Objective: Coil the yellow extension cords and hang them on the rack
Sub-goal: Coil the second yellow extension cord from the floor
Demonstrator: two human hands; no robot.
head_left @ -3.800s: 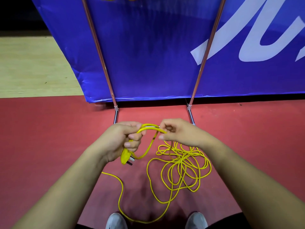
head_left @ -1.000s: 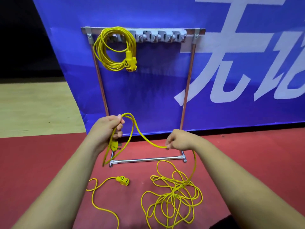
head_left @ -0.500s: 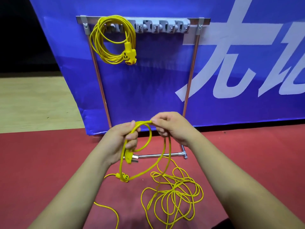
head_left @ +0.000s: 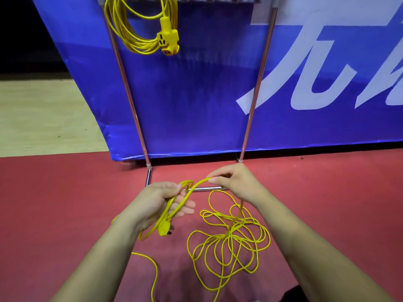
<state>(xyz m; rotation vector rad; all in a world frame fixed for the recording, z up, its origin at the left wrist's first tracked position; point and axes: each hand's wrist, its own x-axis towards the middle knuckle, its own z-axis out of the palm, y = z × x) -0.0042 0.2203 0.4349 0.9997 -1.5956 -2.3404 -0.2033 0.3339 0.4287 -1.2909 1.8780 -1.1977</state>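
1. Right hand [head_left: 235, 182] has drawn off to the right of the left hand [head_left: 161, 201]. Half a second ago the two met at the top of one loop; now a short arc of cord spans the gap. View has dipped as well, so the rack's top rail sits at the upper frame edge.
2. Left hand: palm turned up, fingers only loosely bent, thumb pressing a few loops of the loose cord [head_left: 229, 236] against them. Moulded yellow plug [head_left: 164, 227] dangles below the heel of the hand.
3. Right hand: thumb and forefinger pinch the cord, and from there it drops to the pile.
4. Loose cord is thin, round and bright yellow with a matte jacket. Most of it lies on the floor under the right wrist as a tangle of overlapping, uneven loops. One strand trails toward the bottom edge beside the left forearm.
5. Coiled cord [head_left: 130, 29] is a tidy oval hank hung at the left end of the rack top. A chunky yellow socket block [head_left: 169, 39] hangs at its lower right.
6. Rack [head_left: 128, 83]: two slim copper-toned tube posts, with a shiny chrome base bar [head_left: 207, 188] showing between the hands.
7. Red floor [head_left: 65, 203] is matte and finely grained. A pale wood-look strip [head_left: 43, 112] lies beyond it at far left.
8. Blue banner [head_left: 196, 94], slightly glossy and faintly creased with large white lettering, stands behind the rack. Darkness fills the upper left.
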